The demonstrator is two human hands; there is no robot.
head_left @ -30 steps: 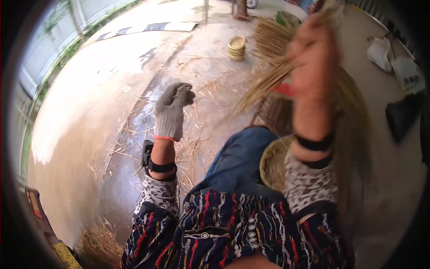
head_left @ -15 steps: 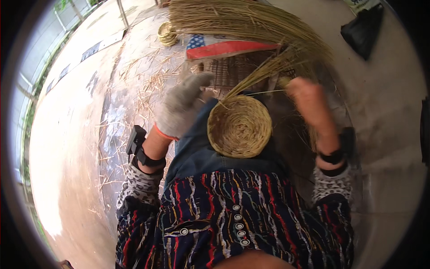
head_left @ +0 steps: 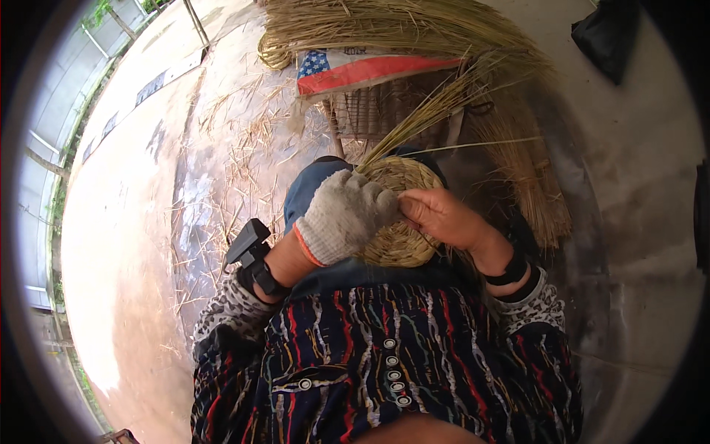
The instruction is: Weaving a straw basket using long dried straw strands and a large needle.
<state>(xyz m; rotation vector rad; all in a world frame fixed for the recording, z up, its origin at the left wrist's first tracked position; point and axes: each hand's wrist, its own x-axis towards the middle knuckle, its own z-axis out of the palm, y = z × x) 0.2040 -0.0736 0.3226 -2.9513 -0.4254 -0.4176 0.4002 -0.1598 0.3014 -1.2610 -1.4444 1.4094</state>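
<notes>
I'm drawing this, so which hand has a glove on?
The left hand, over the round yellow woven basket, wears an orange-edged grey knitted glove; the right hand is bare.

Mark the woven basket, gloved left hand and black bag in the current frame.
Woven basket [head_left: 405,246], head view: woven surface below the hands.
Gloved left hand [head_left: 346,213], head view: back of the glove.
Black bag [head_left: 609,41], head view: middle of its visible side.

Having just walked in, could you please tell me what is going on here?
A gloved left hand and bare right hand are close together over a round woven basket on the lap. Their fingers hide whatever they might pinch. Thin stalks slant toward the basket's far side, and a large stalk bundle lies beyond.
</notes>
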